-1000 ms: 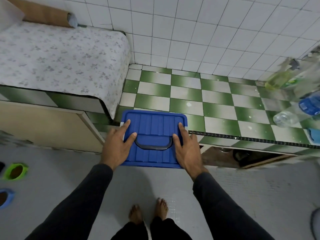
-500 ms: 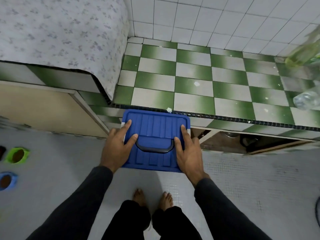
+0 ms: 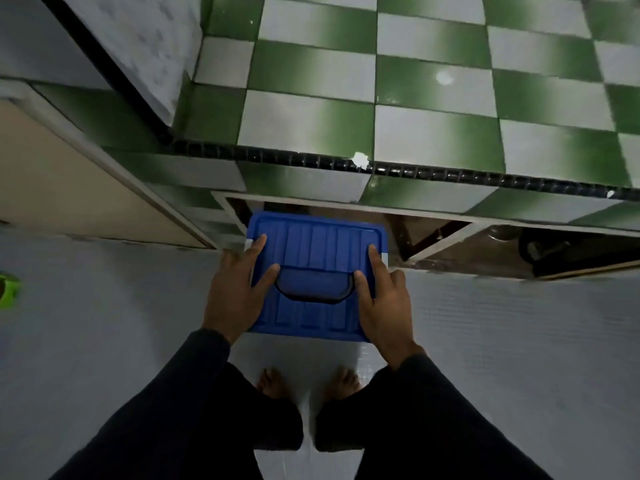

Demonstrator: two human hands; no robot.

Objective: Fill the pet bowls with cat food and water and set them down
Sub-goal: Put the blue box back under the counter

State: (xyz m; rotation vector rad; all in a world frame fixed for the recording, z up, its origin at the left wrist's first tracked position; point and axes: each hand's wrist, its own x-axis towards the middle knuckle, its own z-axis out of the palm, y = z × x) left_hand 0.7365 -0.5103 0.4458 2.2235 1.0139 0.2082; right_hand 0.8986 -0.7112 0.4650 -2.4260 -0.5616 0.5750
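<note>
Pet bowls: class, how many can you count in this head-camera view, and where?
1. A green pet bowl sits on the grey floor at the far left edge, partly cut off by the frame. Others may lie out of view beyond that edge.

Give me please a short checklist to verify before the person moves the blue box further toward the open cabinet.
1. Both hands hold the box: ok; left hand and right hand grip opposite sides.
2. Lid shut: cannot tell; its latches do not show.
3. Cabinet opening open ahead: ok.
4. Space inside free: cannot tell; dark things sit at its right.
5. Feet clear of the box: ok.
6. Green bowl out of the path: ok; it is far left.
</note>
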